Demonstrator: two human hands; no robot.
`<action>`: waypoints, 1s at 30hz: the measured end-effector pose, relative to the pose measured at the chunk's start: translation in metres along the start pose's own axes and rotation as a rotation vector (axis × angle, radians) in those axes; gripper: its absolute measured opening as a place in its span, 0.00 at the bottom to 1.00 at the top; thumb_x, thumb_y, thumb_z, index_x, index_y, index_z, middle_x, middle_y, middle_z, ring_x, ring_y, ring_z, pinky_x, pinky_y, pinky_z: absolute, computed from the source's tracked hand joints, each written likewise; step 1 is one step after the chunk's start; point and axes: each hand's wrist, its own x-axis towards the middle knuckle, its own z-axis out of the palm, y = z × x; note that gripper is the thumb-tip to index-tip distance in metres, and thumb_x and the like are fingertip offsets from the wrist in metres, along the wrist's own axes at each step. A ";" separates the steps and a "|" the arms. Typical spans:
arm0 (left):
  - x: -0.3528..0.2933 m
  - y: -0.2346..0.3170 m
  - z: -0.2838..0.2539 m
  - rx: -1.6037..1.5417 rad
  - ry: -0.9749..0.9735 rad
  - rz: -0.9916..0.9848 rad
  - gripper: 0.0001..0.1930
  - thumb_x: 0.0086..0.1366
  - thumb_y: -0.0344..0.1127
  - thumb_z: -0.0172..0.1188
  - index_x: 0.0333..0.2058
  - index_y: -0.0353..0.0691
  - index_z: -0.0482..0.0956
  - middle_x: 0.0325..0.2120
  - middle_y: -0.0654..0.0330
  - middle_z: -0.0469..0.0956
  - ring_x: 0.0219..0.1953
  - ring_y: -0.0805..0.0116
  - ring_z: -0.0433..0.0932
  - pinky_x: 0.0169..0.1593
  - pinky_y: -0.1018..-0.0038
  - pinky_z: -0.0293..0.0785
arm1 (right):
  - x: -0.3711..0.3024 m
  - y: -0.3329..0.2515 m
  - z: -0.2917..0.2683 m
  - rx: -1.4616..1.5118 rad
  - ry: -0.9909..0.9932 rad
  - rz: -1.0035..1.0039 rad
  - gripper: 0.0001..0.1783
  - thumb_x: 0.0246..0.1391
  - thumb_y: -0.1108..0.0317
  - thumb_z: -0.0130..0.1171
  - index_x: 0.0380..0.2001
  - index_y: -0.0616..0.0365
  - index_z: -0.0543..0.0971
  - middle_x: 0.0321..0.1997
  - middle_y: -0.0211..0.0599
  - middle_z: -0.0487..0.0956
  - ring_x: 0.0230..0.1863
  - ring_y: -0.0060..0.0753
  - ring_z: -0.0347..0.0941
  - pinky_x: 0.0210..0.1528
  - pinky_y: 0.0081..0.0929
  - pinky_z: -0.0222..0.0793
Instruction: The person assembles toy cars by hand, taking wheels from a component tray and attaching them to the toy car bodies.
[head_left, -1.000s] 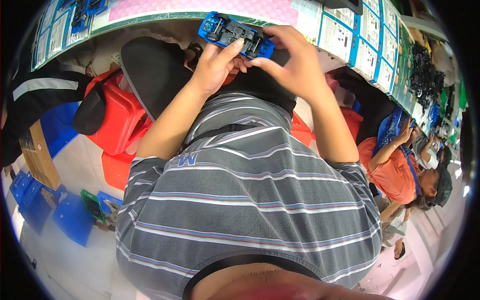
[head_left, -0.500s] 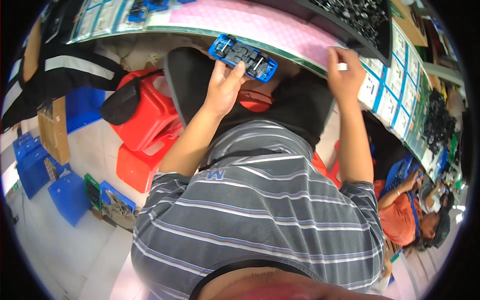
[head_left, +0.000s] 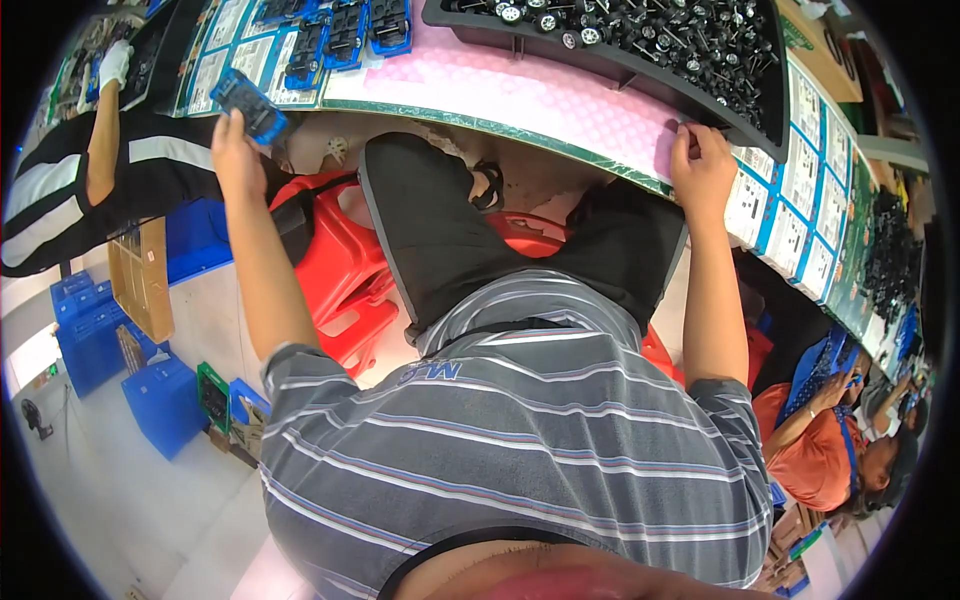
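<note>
My left hand (head_left: 238,160) is closed on one end of a blue toy car (head_left: 250,106), held tilted over the table's near edge at the left. The car is slightly blurred, with dark parts showing inside the blue shell. Beyond it, several more blue toy cars (head_left: 345,35) lie in rows, dark undersides up. My right hand (head_left: 706,172) is at the pink bubble-wrap sheet (head_left: 560,95), right by the corner of a black tray (head_left: 640,82). Its fingers are curled together; whatever is between them is too small to make out.
Small black wheels on axles (head_left: 690,40) fill the tray. Printed sheets (head_left: 800,170) cover the table at both sides. A co-worker's gloved hand (head_left: 116,62) is at the far left. Red stools (head_left: 345,265) and blue bins (head_left: 165,400) stand below, and another person (head_left: 815,450) sits at right.
My left hand has carried the toy car from the middle out to the left, toward the rows of cars. The right hand has shifted slightly down and right. The view has tilted, showing more table.
</note>
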 end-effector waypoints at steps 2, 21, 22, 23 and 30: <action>0.040 0.005 -0.008 0.088 0.033 -0.054 0.16 0.74 0.39 0.55 0.53 0.35 0.76 0.27 0.72 0.72 0.21 0.86 0.60 0.23 0.83 0.55 | 0.001 -0.001 -0.002 0.015 -0.003 0.006 0.05 0.54 0.71 0.63 0.29 0.62 0.81 0.26 0.43 0.78 0.26 0.42 0.76 0.30 0.36 0.72; 0.106 -0.049 0.031 0.511 0.117 0.161 0.22 0.70 0.42 0.55 0.51 0.27 0.80 0.50 0.47 0.81 0.53 0.59 0.78 0.58 0.71 0.68 | 0.001 0.003 -0.004 0.087 0.007 0.056 0.06 0.53 0.70 0.63 0.29 0.62 0.82 0.24 0.42 0.79 0.24 0.42 0.76 0.29 0.34 0.72; 0.100 -0.052 0.023 0.514 0.157 0.183 0.22 0.71 0.42 0.55 0.51 0.26 0.80 0.50 0.47 0.81 0.52 0.59 0.78 0.57 0.70 0.69 | 0.002 0.004 -0.002 0.118 0.008 0.048 0.06 0.53 0.70 0.64 0.29 0.62 0.82 0.25 0.42 0.79 0.24 0.42 0.75 0.29 0.34 0.71; 0.093 -0.057 0.019 0.514 0.198 0.204 0.22 0.71 0.43 0.54 0.51 0.26 0.79 0.50 0.46 0.81 0.51 0.59 0.79 0.57 0.69 0.69 | 0.001 0.003 -0.001 0.110 0.009 0.047 0.06 0.53 0.70 0.64 0.29 0.62 0.82 0.25 0.42 0.79 0.24 0.42 0.75 0.29 0.34 0.71; 0.025 -0.104 0.001 0.309 0.365 0.214 0.18 0.71 0.41 0.57 0.49 0.30 0.75 0.38 0.54 0.79 0.38 0.67 0.79 0.43 0.71 0.76 | 0.000 0.000 -0.002 0.106 -0.010 0.023 0.04 0.53 0.71 0.63 0.30 0.62 0.82 0.26 0.42 0.79 0.25 0.42 0.75 0.31 0.35 0.72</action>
